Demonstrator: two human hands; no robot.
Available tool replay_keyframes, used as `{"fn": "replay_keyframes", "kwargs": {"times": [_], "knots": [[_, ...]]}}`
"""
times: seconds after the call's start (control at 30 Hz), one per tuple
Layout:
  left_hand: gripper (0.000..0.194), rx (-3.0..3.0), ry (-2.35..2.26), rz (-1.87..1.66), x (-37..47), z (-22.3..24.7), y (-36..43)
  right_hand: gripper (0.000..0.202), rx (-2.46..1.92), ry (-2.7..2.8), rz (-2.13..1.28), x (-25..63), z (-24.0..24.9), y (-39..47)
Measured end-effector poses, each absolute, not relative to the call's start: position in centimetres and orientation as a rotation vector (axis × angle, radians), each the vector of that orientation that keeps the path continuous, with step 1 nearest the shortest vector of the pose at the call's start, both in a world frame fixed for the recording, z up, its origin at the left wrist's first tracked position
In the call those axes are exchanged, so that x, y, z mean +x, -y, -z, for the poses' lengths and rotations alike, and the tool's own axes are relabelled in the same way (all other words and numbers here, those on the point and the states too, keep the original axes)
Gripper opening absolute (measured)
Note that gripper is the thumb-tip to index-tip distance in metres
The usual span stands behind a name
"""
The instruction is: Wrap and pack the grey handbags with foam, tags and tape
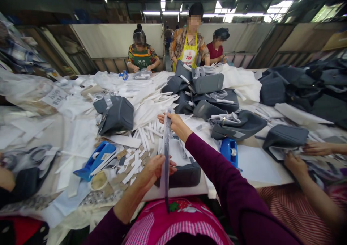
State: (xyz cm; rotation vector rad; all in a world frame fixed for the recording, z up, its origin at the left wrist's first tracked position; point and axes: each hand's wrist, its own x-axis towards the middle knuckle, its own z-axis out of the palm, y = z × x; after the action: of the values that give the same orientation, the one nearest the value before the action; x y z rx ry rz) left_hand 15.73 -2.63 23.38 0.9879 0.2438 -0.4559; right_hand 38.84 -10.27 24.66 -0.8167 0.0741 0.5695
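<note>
Left hand (pixel 154 169) and right hand (pixel 175 122) gripping dark strap (pixel 166 140), worktable (pixel 187 191) strewn with white strips (pixel 151 105), ceiling lights (pixel 151 13) beyond

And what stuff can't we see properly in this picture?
In the head view:
Part of the left hand: hidden behind the strip.
Part of the dark bag: behind the strip and the left hand.
Lower writing on the paper sign: too blurred to read.
Co-worker's arm at far left: cut off by the picture's edge.

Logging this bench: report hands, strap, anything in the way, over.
Right hand holds strap near top, left hand lower on it. Strap seemingly in clear film. Bag beyond; nothing visibly blocking.
</note>
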Motion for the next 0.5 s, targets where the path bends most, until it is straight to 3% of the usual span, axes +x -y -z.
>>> {"fn": "replay_keyframes", "kwargs": {"times": [0.17, 0.33, 0.5], "knots": [[0.034, 1.056, -0.245, 0.497, 18.1, -23.4, 2.1, 0.031, -0.946, -0.1, -0.603, 37.1, -25.9, 11.2], [0.017, 0.98, -0.297, 0.25, 20.9, -22.9, 1.7, 0.037, -1.018, -0.116, -0.677, 28.3, -23.5, 14.4], [0.018, 0.878, -0.382, 0.124, 23.2, -22.7, 1.8, 0.048, -1.012, 0.088, -0.777, 20.3, -20.5, 15.1]]}}
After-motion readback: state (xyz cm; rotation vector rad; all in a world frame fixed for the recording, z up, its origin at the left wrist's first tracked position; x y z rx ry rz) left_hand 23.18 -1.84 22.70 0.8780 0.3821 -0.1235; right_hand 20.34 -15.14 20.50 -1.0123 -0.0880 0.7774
